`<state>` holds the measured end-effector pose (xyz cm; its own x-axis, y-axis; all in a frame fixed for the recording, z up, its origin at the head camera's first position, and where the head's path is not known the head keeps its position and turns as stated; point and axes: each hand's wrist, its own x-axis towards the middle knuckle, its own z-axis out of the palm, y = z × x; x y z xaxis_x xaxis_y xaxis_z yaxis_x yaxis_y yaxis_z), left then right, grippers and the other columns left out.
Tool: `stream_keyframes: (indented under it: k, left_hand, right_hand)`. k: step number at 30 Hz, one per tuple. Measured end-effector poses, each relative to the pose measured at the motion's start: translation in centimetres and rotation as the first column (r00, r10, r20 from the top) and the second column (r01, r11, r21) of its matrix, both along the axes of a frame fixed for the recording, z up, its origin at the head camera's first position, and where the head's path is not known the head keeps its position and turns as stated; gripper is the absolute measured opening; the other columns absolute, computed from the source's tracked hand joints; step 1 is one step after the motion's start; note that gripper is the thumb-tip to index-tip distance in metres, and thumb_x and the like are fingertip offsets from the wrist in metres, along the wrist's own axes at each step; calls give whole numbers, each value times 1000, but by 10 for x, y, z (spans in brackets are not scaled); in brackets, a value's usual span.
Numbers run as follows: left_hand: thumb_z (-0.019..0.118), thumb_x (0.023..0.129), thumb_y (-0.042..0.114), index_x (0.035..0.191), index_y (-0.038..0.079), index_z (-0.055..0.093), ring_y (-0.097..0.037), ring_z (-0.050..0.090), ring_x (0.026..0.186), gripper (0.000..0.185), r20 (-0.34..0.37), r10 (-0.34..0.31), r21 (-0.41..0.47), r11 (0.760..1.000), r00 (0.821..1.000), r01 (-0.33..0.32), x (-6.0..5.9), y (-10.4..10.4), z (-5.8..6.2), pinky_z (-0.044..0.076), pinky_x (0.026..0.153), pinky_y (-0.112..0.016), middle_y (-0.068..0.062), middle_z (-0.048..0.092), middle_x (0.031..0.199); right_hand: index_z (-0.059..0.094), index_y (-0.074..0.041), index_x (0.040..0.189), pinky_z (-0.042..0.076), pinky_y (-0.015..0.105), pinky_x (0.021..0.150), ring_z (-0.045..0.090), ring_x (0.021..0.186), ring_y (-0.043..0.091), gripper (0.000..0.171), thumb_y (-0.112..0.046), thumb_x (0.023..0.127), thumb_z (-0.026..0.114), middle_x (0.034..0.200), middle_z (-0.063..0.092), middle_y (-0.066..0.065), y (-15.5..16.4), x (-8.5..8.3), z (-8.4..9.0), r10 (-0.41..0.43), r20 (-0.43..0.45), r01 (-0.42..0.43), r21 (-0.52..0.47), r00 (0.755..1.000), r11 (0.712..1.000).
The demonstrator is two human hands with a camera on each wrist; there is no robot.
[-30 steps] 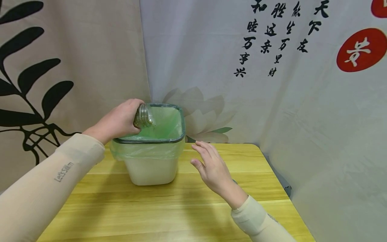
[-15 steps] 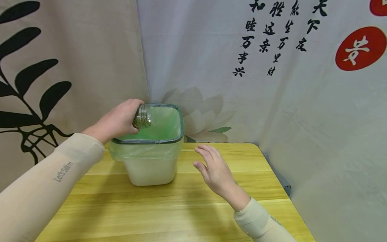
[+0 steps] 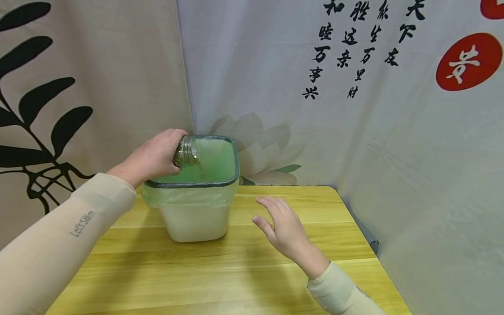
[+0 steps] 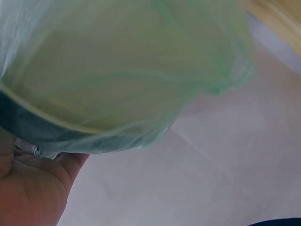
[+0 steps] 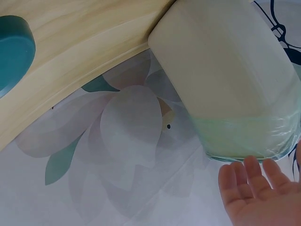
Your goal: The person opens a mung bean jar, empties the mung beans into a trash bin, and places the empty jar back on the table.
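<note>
Jar [image 3: 186, 151]: noted tipped over bin [image 3: 197, 221], clasped in left grip [image 3: 151, 156], grains [image 3: 202, 171] falling inside. Saw right grip [image 3: 285, 229] relaxed, holding nothing, near bin. Judged risk of dropping jar through slackening left grip, or scattering grains outside bin through sudden swing.

Bin [image 3: 198, 216]: blocks my right hand [image 3: 284, 228] from a low sweep left.
Bin mouth [image 3: 220, 158]: my left hand [image 3: 154, 156] and the jar [image 3: 187, 151] crowd the left side; I have room at the right.
Tabletop [image 3: 197, 280]: I can pass in front of the bin.
Backdrop [image 3: 252, 65]: close behind the bin, hemming me in there.
Teal object [image 5: 14, 52]: a low obstacle on the tabletop.
</note>
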<state>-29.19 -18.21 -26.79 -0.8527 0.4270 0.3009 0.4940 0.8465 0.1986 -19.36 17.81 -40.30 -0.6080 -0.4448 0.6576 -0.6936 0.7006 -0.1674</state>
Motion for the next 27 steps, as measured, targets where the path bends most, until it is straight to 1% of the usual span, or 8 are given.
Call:
stream_keyframes:
  k: [14, 27]
  left_hand:
    - [91, 72, -2, 147, -7, 44, -45, 58, 125, 89, 0, 7, -5, 1000, 1000, -7, -1, 0, 2, 51, 109, -63, -29, 56, 141]
    - [91, 72, -4, 146, -7, 45, -46, 57, 128, 87, -12, 0, -23, 1000, 1000, 0, 2, 2, 5, 50, 111, -63, -29, 56, 144]
  right_hand:
    - [61, -6, 144, 56, 48, 110, 65, 133, 29, 57, -50, 108, 57, 140, 69, 11, 2, 5, -1, -32, 70, 34, -15, 997, 999]
    - [60, -6, 145, 56, 48, 111, 64, 135, 29, 56, -48, 108, 60, 141, 68, 11, 2, 4, -2, -30, 70, 31, -20, 997, 999]
